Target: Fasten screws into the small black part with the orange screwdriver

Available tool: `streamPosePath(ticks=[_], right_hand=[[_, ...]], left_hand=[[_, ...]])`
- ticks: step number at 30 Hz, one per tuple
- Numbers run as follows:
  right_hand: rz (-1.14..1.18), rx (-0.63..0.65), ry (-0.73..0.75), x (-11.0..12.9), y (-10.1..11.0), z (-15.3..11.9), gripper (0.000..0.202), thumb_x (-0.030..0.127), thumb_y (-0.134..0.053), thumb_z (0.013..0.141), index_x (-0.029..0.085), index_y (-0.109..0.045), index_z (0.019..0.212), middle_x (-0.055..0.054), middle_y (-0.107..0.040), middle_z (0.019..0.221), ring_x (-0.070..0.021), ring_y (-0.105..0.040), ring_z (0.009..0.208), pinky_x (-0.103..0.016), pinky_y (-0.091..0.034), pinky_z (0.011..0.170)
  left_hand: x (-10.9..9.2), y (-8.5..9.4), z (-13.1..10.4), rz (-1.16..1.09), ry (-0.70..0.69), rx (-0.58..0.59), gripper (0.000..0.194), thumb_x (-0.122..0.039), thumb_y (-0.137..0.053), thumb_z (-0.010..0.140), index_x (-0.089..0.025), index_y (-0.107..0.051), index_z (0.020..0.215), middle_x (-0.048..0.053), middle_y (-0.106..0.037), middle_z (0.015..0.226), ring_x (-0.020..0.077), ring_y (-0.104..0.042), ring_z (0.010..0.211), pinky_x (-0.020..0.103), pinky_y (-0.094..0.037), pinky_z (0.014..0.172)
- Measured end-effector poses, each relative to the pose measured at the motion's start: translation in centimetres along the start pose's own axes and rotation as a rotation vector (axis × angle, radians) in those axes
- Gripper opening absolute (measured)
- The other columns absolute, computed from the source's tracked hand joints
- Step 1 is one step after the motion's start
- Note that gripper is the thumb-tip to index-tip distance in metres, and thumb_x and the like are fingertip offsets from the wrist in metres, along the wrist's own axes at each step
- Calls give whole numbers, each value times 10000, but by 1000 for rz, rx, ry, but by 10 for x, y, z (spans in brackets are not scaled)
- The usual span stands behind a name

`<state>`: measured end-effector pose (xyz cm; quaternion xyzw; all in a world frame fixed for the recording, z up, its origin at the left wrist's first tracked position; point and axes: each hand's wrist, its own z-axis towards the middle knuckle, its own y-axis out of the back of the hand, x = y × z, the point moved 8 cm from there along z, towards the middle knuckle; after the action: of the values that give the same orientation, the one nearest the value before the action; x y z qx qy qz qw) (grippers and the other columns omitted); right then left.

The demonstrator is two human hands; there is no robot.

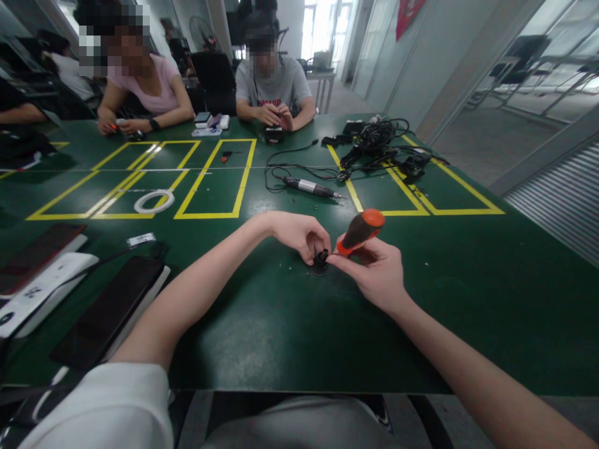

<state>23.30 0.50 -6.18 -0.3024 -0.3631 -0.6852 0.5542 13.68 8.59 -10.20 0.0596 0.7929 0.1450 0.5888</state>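
My left hand point(303, 236) pinches a small black round part point(321, 260) that rests on the green table point(262, 312). What the part is, I cannot make out. In my right hand point(374, 265) is a screwdriver point(361, 231) with an orange and black handle, tilted so that the handle end points up and to the right. My right fingertips come close to the black part, and the screwdriver's tip is hidden there. Tiny crumbs lie on the table just left of the part.
Beyond my hands lies a corded electric screwdriver point(309, 186); a heap of black cables point(379, 143) is behind it, right. A white tape roll point(154, 201) sits left. Phones point(110, 305) and a power strip point(47, 293) occupy the near left. Two people sit across the table.
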Motion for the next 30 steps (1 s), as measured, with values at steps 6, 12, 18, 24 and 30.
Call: streamPosePath(ticks=[6,12,18,24,30], right_hand=[[-21,7,-7,-1,1,1,219,336,-868,802,212,-725,691,-14,-682,718,-153,-621,638,-281,-524,564],[150,120,-146,-7,-11,1,228,409,-734,928,198,-782,857,-42,-721,824,-100,-588,503,-263,-529,469],[323,92,-222,-15,-12,-4,310,442,-832,845,210,-671,974,-11,-752,749,-132,-667,518,-258,-597,496],[183,41,-171,-8,-6,0,239,394,-826,842,193,-714,777,-26,-720,783,-115,-636,520,-268,-589,496],[182,97,-172,-9,-7,0,225,417,-735,928,194,-740,900,-11,-695,699,-128,-628,512,-282,-575,509]], left_hand=[[-2,-1,-2,0,14,5,280,-86,-778,633,-177,-735,894,-22,-781,816,152,-728,775,261,-573,759],[-4,1,-3,32,10,-35,244,-98,-781,631,-186,-728,852,-42,-764,797,138,-713,773,235,-555,740],[-3,-1,-3,54,27,5,229,-110,-765,650,-188,-724,861,-33,-764,809,144,-714,787,250,-557,750],[-4,-2,-3,50,20,15,300,-124,-769,654,-192,-753,946,-11,-786,891,165,-726,834,282,-565,781],[2,-2,0,-20,52,-5,270,-139,-790,612,-196,-713,864,-27,-767,838,170,-719,812,289,-564,756]])
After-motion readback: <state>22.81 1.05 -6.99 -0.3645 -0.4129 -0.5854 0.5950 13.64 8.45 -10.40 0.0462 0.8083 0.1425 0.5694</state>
